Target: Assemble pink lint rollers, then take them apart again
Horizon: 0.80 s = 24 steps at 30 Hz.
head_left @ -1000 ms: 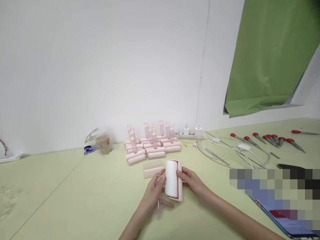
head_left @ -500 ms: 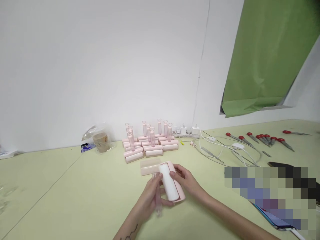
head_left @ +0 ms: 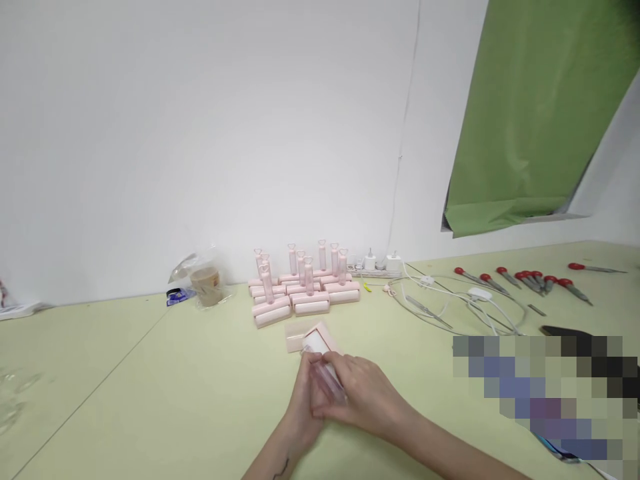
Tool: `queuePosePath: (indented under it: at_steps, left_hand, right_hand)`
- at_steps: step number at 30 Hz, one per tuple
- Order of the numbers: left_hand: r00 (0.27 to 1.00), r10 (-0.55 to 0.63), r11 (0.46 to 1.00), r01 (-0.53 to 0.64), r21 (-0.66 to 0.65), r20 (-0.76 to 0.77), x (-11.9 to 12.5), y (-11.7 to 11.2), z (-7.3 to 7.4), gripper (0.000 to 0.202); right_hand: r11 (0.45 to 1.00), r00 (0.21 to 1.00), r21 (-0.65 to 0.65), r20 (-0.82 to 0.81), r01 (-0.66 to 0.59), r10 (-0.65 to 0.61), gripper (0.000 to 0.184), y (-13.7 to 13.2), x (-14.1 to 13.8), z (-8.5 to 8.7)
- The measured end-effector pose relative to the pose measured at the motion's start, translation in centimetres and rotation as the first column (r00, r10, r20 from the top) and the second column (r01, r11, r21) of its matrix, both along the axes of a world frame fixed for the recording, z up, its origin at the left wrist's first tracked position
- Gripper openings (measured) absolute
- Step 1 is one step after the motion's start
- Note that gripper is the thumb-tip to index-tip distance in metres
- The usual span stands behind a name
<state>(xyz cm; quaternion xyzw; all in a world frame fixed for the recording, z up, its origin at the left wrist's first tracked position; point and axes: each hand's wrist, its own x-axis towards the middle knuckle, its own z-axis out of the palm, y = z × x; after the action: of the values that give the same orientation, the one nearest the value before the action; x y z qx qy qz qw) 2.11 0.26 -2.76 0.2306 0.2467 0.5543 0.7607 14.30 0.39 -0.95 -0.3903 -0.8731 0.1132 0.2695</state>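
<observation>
A pink lint roller (head_left: 317, 341) with a white sticky roll is held between both hands, low in the middle of the head view. My left hand (head_left: 303, 403) is closed around its near left side. My right hand (head_left: 373, 393) wraps over the right side, thumb and fingers close to the left thumb. A translucent pink handle (head_left: 327, 381) lies along the roll between the hands, partly covered by the fingers. Whether handle and roller are joined cannot be made out. Just beyond them, a translucent cover (head_left: 294, 337) rests on the table.
Several pink lint rollers (head_left: 312, 305) with upright handles stand in rows near the wall. To their left is a cup in a plastic bag (head_left: 207, 285). On the right lie white cables (head_left: 450, 293), a power strip (head_left: 375, 273), red-ended tools (head_left: 530, 277) and a blurred-out area.
My right hand has moved over the front of the roller, and the hands have come together. The handle has shifted from beside the roll to across it.
</observation>
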Motion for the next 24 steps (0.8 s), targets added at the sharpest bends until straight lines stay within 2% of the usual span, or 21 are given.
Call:
queuePosePath:
  at_steps: [2, 4, 5, 7, 9, 12, 18, 24]
  left_hand:
    - [1.0, -0.017, 0.998, 0.016, 0.061, 0.022, 0.1, -0.1, 0.3, 0.03]
    - [1.0, -0.027, 0.99, 0.025, 0.137, 0.011, 0.1, 0.0, 0.4, 0.039]
    - [1.0, -0.006, 0.988, 0.009, 0.152, -0.023, 0.0, 0.1, 0.4, 0.04]
    - [0.987, 0.083, 0.991, -0.067, 0.114, -0.139, -0.1, 0.4, 0.2, 0.036]
    - [0.953, 0.156, 0.988, -0.146, 0.057, -0.258, -0.2, 0.5, 0.0, 0.033]
    - [0.925, 0.175, 0.985, -0.168, 0.05, -0.337, -0.4, 0.4, -0.1, 0.033]
    - [0.896, 0.126, 0.987, -0.072, 0.142, -0.425, -0.6, 0.1, 0.6, 0.038]
    - [0.831, 0.183, 0.983, -0.137, 0.125, -0.526, -0.6, 0.7, 0.2, 0.041]
  right_hand:
    - [0.989, 0.993, -0.15, -0.119, -0.013, -0.005, 0.026, 0.2, 0.2, -0.1]
    - [0.931, 0.936, -0.344, -0.352, -0.123, -0.006, 0.019, 0.9, 1.0, 0.2]
    - [0.887, 0.872, -0.416, -0.488, -0.2, -0.032, 0.02, 1.3, 1.5, 0.4]
    - [0.826, 0.706, -0.464, -0.698, -0.319, -0.119, 0.027, 2.2, 2.6, 0.8]
    - [0.825, 0.604, -0.453, -0.777, -0.338, -0.18, 0.032, 2.7, 3.4, 1.1]
    - [0.821, 0.602, -0.479, -0.768, -0.311, -0.22, 0.029, 2.9, 3.7, 1.1]
    - [0.839, 0.596, -0.455, -0.775, -0.297, -0.209, 0.024, 2.3, 3.7, 1.1]
    - [0.855, 0.608, -0.417, -0.778, -0.307, -0.161, 0.023, 2.1, 3.9, 1.5]
